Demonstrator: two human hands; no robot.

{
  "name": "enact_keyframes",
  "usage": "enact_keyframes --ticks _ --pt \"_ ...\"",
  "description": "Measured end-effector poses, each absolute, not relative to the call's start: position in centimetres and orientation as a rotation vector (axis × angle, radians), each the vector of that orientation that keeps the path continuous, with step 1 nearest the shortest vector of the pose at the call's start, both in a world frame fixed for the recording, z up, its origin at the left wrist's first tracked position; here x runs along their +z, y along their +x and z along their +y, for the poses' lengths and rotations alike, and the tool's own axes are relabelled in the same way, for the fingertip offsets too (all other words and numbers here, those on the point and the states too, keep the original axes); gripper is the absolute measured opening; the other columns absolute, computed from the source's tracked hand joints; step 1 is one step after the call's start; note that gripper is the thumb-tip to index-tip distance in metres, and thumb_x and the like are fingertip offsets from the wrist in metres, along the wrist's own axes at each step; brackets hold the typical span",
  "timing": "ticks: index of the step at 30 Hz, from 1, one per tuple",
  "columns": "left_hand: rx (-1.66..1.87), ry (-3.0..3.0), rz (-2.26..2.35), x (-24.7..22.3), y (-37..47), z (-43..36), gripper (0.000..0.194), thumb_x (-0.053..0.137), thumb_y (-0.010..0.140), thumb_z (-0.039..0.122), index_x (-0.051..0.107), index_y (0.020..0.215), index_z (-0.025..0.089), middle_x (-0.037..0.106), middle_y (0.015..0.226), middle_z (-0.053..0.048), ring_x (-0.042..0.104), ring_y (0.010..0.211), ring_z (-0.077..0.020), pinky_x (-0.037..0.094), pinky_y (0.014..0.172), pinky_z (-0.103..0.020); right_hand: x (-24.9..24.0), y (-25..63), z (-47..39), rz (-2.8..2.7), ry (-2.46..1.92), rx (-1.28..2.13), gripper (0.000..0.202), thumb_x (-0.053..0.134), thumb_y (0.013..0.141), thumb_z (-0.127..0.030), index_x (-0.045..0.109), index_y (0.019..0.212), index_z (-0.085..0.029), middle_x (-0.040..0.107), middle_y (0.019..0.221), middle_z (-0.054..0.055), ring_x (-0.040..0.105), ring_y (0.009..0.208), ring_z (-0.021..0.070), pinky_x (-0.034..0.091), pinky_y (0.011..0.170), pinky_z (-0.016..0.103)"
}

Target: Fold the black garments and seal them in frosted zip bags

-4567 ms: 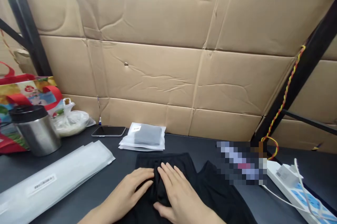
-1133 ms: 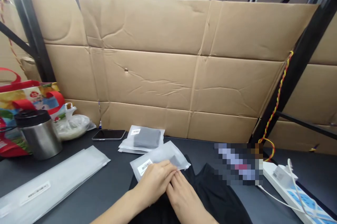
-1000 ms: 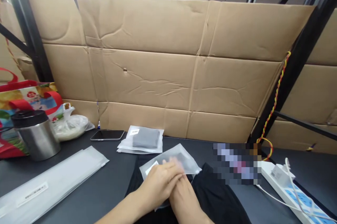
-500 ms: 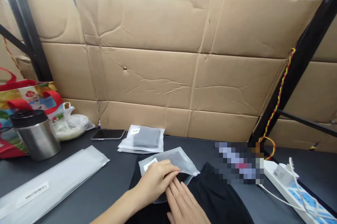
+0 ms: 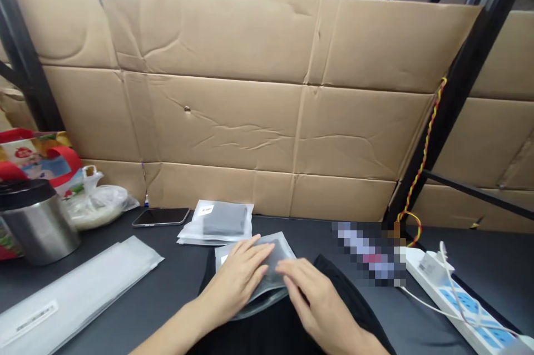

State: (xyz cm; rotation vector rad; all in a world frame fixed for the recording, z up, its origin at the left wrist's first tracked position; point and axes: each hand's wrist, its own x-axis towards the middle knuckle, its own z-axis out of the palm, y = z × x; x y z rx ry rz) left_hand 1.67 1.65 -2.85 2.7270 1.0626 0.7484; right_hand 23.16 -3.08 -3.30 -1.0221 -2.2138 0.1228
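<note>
A frosted plastic bag [image 5: 282, 243] lies near the front middle of the table, on top of black cloth [image 5: 346, 288]. My left hand [image 5: 240, 271] rests on the left part of this bag with its fingers spread and partly covers a white label. My right hand [image 5: 311, 294] touches the bag's right side near its open lower edge, fingers bent; whether it pinches the plastic is hard to see. Just behind, other frosted bags [image 5: 225, 221] with something dark inside lie in a small stack.
Long frosted bags [image 5: 83, 294] lie at the left, near a steel cup [image 5: 41, 227], a clear bag [image 5: 98, 205] and a phone [image 5: 161, 217]. A power strip [image 5: 463, 299] with white cables is at the right. Cardboard [image 5: 225, 116] stands behind the table.
My hands have moved apart; my left lies flatter on the bag and my right has lifted and shifted right. The bag's opening looks narrower. The view has turned slightly right.
</note>
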Motion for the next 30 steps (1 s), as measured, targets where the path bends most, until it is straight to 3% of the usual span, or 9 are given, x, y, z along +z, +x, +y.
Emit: enact_keyframes --ticks 2,5,13,19,22,25,27,30 --pt "0.609 2.864 1.014 -3.8 1.8 1.9 0.048 0.039 0.101 0.030 0.029 0.148 0.030 0.039 0.151 -0.003 0.027 0.141 -0.0286 0.022 0.113 -0.056 -3.3 24.2 -1.8 -2.276 -1.144 0.161 0.041 0.036 0.101 -0.028 0.043 0.141 -0.021 0.046 0.145 0.008 0.040 0.134 0.0218 0.035 0.111 0.042" --pt "0.442 2.989 1.034 -5.0 1.8 1.8 0.053 0.036 0.102 0.032 0.016 0.151 0.029 0.031 0.155 -0.005 0.023 0.142 -0.0299 0.023 0.112 -0.061 -4.4 25.1 -0.5 -2.451 -1.231 0.280 0.050 0.032 0.102 -0.040 0.028 0.149 -0.022 0.027 0.155 0.006 0.021 0.142 0.0215 0.024 0.116 0.045" --pt "0.361 3.006 1.150 -6.2 -1.4 0.5 0.066 0.047 0.097 0.043 0.010 0.151 0.033 0.021 0.157 -0.005 0.021 0.141 -0.0367 0.030 0.105 -0.065 -5.6 25.2 -0.4 -2.479 -1.293 0.376 0.052 0.028 0.103 -0.042 0.024 0.150 -0.022 0.022 0.156 0.005 0.020 0.143 0.0214 0.023 0.116 0.044" --pt "0.227 2.929 1.196 -5.0 -5.0 -1.3 0.063 0.041 0.099 0.043 0.008 0.151 0.032 0.020 0.156 -0.005 0.028 0.139 -0.0324 0.033 0.108 -0.055 -5.3 25.1 -0.4 -2.477 -1.313 0.410 0.053 0.027 0.102 -0.043 0.023 0.150 -0.020 0.021 0.156 0.005 0.018 0.143 0.0204 0.019 0.117 0.043" --pt "0.176 2.899 1.216 -3.8 -5.0 -1.6 0.057 0.040 0.099 0.044 0.017 0.150 0.032 0.026 0.154 -0.006 0.033 0.137 -0.0326 0.036 0.107 -0.053 -5.3 25.0 -0.6 -2.462 -1.304 0.439 0.054 0.028 0.102 -0.043 0.024 0.150 -0.019 0.023 0.156 0.006 0.018 0.143 0.0203 0.019 0.117 0.043" --pt "0.217 2.869 1.358 -2.4 -3.1 -1.4 0.046 0.045 0.098 0.041 0.047 0.139 0.022 0.052 0.141 -0.012 0.047 0.129 -0.0358 0.038 0.104 -0.056 -5.3 25.4 -0.6 -2.389 -1.286 0.526 0.055 0.033 0.100 -0.046 0.029 0.148 -0.019 0.028 0.155 0.007 0.022 0.143 0.0210 0.020 0.117 0.042" --pt "0.306 2.861 1.432 -1.6 -0.8 -1.3 0.034 0.049 0.096 0.034 0.061 0.122 0.016 0.065 0.123 -0.014 0.055 0.120 -0.0345 0.041 0.100 -0.053 -5.1 26.0 -0.3 -2.277 -1.263 0.557 0.051 0.039 0.098 -0.046 0.040 0.143 -0.021 0.038 0.150 0.008 0.032 0.139 0.0224 0.025 0.114 0.042" --pt "0.370 2.902 1.284 -1.2 3.1 -1.3 0.014 0.055 0.092 0.024 0.062 0.103 0.018 0.066 0.105 -0.008 0.061 0.100 -0.0261 0.050 0.087 -0.038 -4.7 27.5 0.4 -2.033 -1.246 0.575 0.034 0.044 0.096 -0.041 0.060 0.118 -0.022 0.062 0.123 0.009 0.056 0.117 0.0229 0.041 0.102 0.038"
